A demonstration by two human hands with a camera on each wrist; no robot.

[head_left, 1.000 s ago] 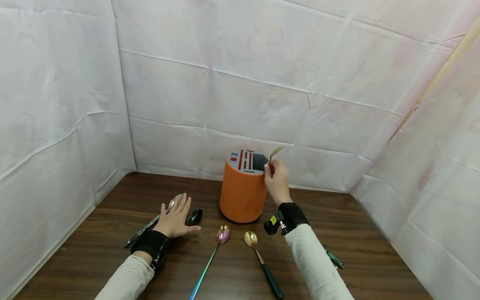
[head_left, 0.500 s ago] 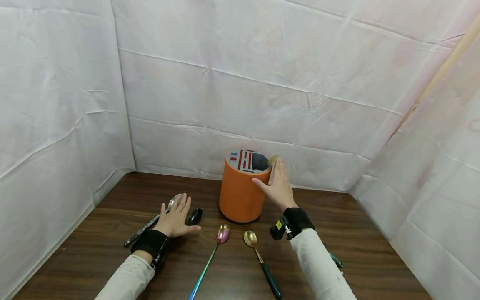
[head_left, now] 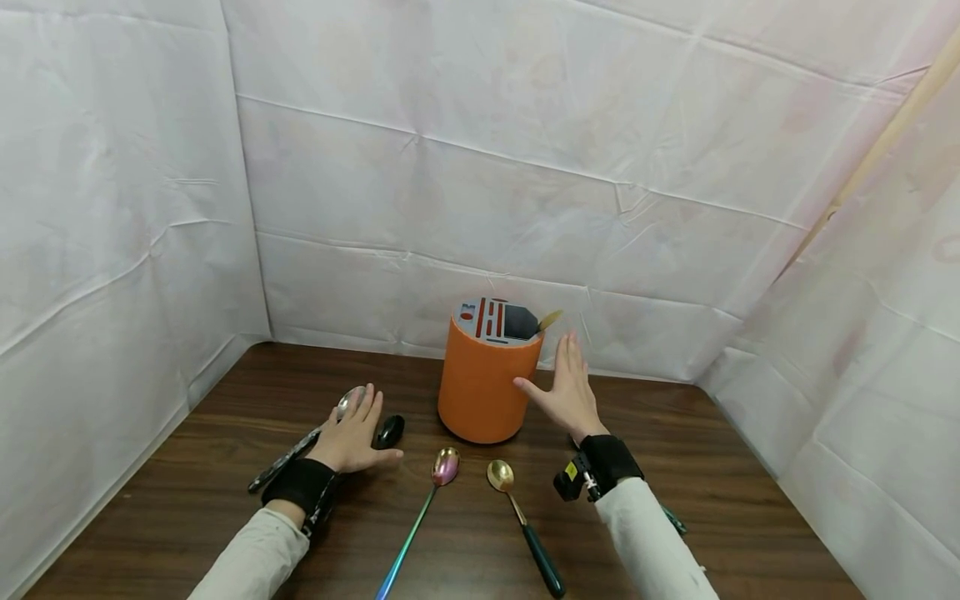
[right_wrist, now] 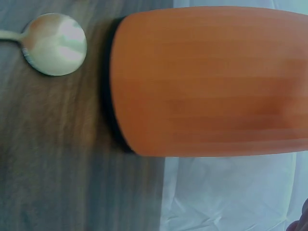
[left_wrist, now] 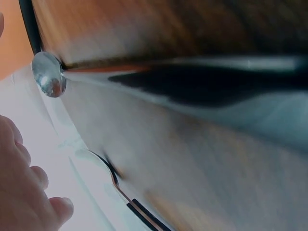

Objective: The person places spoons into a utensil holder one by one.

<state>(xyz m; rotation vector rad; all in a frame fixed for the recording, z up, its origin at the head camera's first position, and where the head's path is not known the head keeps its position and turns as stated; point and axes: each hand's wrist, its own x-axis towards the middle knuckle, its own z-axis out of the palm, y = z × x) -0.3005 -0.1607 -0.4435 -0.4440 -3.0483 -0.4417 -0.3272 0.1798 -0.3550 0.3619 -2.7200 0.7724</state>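
An orange utensil holder [head_left: 486, 387] with a grey slotted top stands at the back of the table. From its right side sticks up a gold spoon [head_left: 550, 320], bowl uppermost. My right hand [head_left: 566, 398] is just right of the holder, fingers straight and thumb out, holding nothing. Over on the left, my left hand [head_left: 351, 440] has its fingers spread. It overlaps a silver spoon [head_left: 351, 402] with a dark patterned handle, partly hidden beneath it. A black spoon bowl [head_left: 390, 432] shows beside its thumb; the rest of that spoon is hidden.
In front of the holder lie a rainbow-coloured spoon [head_left: 446, 467] and a gold spoon with a dark green handle [head_left: 501, 476]. A green handle [head_left: 673, 521] peeks out by the right sleeve. White sheeting [head_left: 450, 208] encloses the wooden table [head_left: 420, 550].
My right hand let go of the gold spoon it had pinched at the holder, straightened its fingers and drew back toward me. The spoon now sits lower. My left hand has stayed put.
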